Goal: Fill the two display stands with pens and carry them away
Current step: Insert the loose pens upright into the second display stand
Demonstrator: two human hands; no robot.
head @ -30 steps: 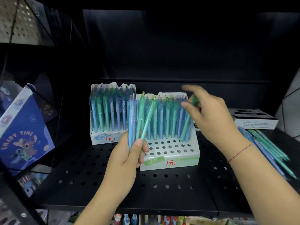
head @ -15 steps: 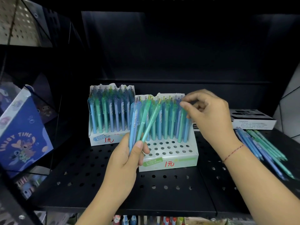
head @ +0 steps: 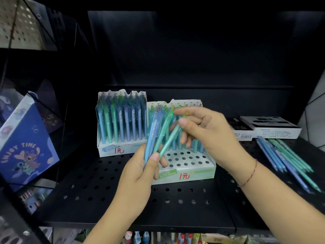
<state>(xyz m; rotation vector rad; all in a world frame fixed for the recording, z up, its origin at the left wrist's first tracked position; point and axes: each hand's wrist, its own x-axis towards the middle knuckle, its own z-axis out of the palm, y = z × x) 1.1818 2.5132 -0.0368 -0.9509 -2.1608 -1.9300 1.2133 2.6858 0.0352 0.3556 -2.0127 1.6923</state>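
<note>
Two white display stands sit on the black perforated shelf (head: 105,199). The left stand (head: 112,150) is packed with blue and green pens. The right stand (head: 193,171) holds pens in its back rows, while its front rows of holes are bare. My left hand (head: 139,175) grips a small bundle of pens (head: 154,136) in front of the right stand. My right hand (head: 205,131) pinches the upper part of one green pen (head: 171,138) that still leans in that bundle. Loose pens (head: 288,159) lie on the shelf at the right.
A blue cartoon box (head: 26,147) leans at the left edge. Two flat white and black boxes (head: 269,129) lie at the back right behind the loose pens. The shelf's front edge runs below my wrists, with more goods on the level underneath.
My right hand left the back rows of the right stand and came left to the bundle, taking hold of a green pen there. The left hand stayed put with its bundle.
</note>
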